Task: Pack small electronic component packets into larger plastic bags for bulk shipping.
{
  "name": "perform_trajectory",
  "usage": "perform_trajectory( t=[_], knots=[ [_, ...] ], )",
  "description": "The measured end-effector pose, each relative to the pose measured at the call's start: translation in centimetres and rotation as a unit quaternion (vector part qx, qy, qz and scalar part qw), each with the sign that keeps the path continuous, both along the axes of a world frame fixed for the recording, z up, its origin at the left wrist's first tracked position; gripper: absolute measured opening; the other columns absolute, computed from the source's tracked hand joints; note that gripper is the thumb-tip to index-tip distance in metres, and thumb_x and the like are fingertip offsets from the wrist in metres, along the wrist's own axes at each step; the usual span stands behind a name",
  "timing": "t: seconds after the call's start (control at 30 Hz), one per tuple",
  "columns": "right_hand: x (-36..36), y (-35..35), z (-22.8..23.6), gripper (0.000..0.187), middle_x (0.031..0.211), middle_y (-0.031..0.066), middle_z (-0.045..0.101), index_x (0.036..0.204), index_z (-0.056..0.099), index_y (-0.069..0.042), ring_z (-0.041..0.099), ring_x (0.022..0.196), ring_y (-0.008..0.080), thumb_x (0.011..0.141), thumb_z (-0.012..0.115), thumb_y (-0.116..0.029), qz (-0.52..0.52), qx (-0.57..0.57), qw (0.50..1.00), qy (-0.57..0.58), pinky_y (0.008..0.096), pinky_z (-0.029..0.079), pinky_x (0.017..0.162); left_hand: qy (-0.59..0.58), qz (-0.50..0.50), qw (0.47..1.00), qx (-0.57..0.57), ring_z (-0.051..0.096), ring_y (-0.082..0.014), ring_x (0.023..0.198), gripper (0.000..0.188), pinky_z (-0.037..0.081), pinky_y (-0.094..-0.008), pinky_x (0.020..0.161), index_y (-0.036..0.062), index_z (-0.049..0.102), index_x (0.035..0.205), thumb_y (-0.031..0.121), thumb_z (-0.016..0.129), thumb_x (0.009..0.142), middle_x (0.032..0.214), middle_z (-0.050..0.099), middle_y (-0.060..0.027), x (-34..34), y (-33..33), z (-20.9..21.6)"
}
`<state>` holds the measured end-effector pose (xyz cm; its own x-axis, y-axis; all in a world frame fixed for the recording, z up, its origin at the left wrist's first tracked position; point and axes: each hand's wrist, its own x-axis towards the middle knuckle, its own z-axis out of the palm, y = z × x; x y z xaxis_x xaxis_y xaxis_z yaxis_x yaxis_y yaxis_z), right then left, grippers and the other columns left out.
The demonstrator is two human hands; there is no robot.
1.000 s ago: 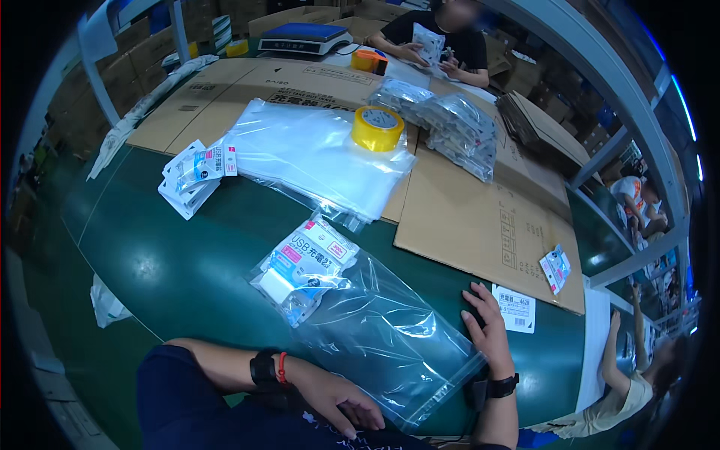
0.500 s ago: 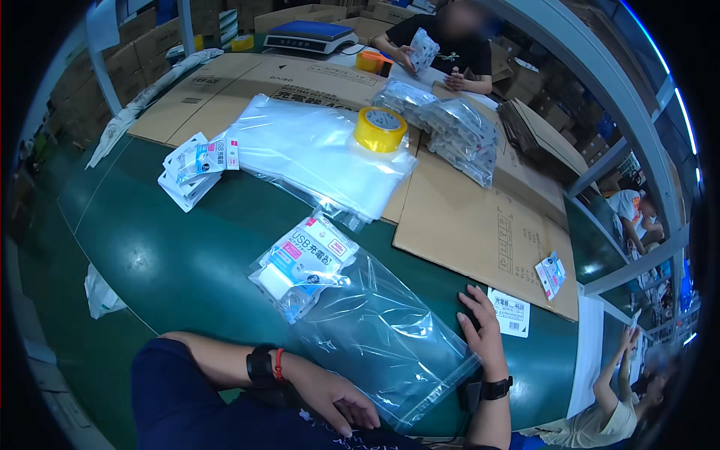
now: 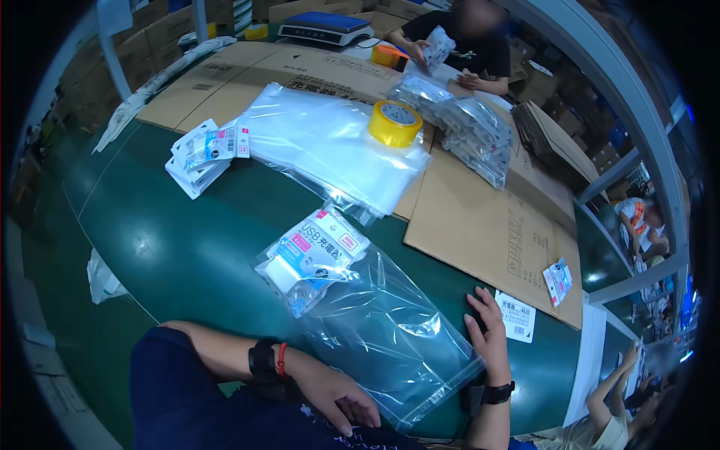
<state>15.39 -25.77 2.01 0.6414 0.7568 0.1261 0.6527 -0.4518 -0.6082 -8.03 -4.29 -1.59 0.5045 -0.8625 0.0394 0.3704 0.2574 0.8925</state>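
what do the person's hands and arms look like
The left hand and right hand are ungloved, forearms bare. The left wrist wears a wide black band and red bracelet; the right, a black watch-like band. Dark navy cloth shows by the left elbow.

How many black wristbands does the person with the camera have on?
2. The left black wristband is above the left hand, beside a red bracelet. The right black wristband is just below the right hand in the picture.
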Motion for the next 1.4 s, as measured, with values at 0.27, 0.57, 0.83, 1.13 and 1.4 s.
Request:
perform_trajectory(
  t=[0.27,0.57,0.83,1.13,1.4],
  knots=[
    [-0.10,0.02,-0.01,0.036,0.137,0.0119,0.049,0.122,0.059,-0.007,0.039,0.133,0.0297,0.086,0.060,-0.008,0.000,0.001,1.000,-0.013,0.0393,0.029,0.110,-0.016,0.002,1.000,-0.006,0.053,-0.0164,0.113,0.052,0.045,-0.0304,0.097,0.0016,0.042,0.133,0.022,0.064,0.091,0.125,0.053,-0.0124,-0.09,-0.32,-0.64],
    [0.03,0.09,-0.18,0.035,0.134,0.0134,0.050,0.120,0.060,-0.007,0.042,0.129,0.0322,0.086,0.061,-0.008,-0.007,0.010,0.999,-0.030,0.0398,0.032,0.108,-0.005,0.001,1.000,-0.006,0.053,-0.0149,0.113,0.052,0.046,-0.0286,0.095,0.0010,0.042,0.132,0.021,0.065,0.090,0.126,0.053,-0.0121,0.15,-0.19,-0.56],
    [-0.07,0.23,-0.46,0.034,0.133,0.0142,0.050,0.121,0.060,-0.006,0.042,0.128,0.0328,0.086,0.060,-0.008,-0.005,0.005,0.999,-0.036,0.0400,0.032,0.107,-0.007,0.012,1.000,-0.003,0.054,-0.0147,0.112,0.053,0.046,-0.0279,0.095,0.0008,0.043,0.132,0.021,0.066,0.090,0.125,0.053,-0.0118,-0.23,-0.07,-0.27],
    [-0.25,-0.25,0.10,0.035,0.136,0.0136,0.048,0.123,0.058,-0.005,0.040,0.130,0.0309,0.088,0.057,-0.009,-0.011,-0.008,1.000,-0.021,0.0383,0.029,0.109,-0.038,0.033,0.999,0.004,0.057,-0.0149,0.106,0.051,0.048,-0.0288,0.091,0.0004,0.047,0.128,0.023,0.068,0.088,0.119,0.058,-0.0120,0.07,-0.46,-0.18],
    [-0.06,0.65,-0.11,0.036,0.139,0.0130,0.046,0.126,0.056,-0.005,0.039,0.131,0.0289,0.091,0.054,-0.008,-0.007,-0.037,0.999,-0.028,0.0380,0.028,0.110,-0.041,0.034,0.999,0.008,0.059,-0.0168,0.105,0.051,0.049,-0.0297,0.089,0.0001,0.048,0.127,0.026,0.068,0.087,0.118,0.058,-0.0129,0.06,-0.10,0.04]
  ],
)
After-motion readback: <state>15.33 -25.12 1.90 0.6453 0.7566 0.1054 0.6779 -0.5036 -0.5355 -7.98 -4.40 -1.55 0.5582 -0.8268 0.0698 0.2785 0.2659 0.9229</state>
